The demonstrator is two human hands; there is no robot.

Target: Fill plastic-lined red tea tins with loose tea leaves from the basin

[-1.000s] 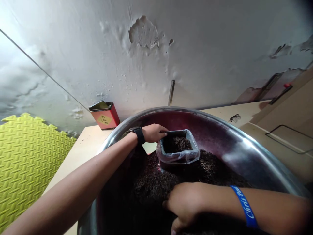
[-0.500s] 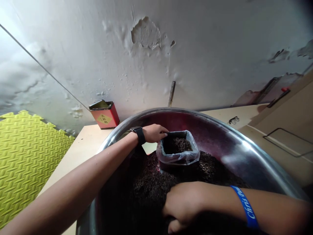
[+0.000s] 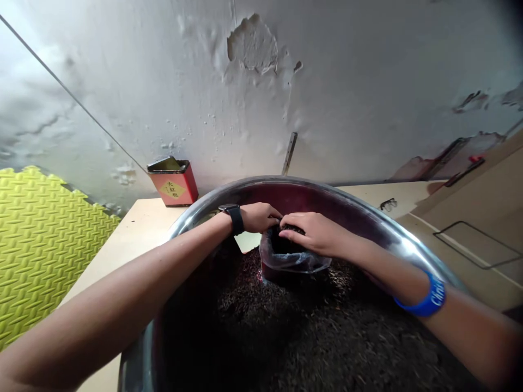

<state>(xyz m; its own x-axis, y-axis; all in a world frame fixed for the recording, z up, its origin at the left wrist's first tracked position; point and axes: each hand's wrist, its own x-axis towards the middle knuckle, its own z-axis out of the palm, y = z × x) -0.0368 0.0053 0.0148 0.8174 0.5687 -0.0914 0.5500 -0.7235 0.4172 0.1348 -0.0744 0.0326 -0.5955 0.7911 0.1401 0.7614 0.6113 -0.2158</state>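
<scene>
A tin lined with a clear plastic bag stands among dark loose tea leaves inside a large metal basin. My left hand, with a black watch on its wrist, pinches the bag-lined rim at the far left corner. Over the tin's mouth is my right hand, its fingers curled round some tea leaves. A blue wristband circles that wrist. The right hand covers much of the opening, so how full the tin is cannot be seen. A pale flat piece shows beneath my left wrist.
A red tea tin with its lid tilted in the top stands on the table, left of the basin. Glasses lie to the right, near a cardboard box. A peeling wall rises behind; yellow foam mats lie at left.
My right hand has risen from the tea leaves in the basin to above the tin's mouth, bringing some leaves with it. My left hand still grips the rim. The view has shifted slightly.
</scene>
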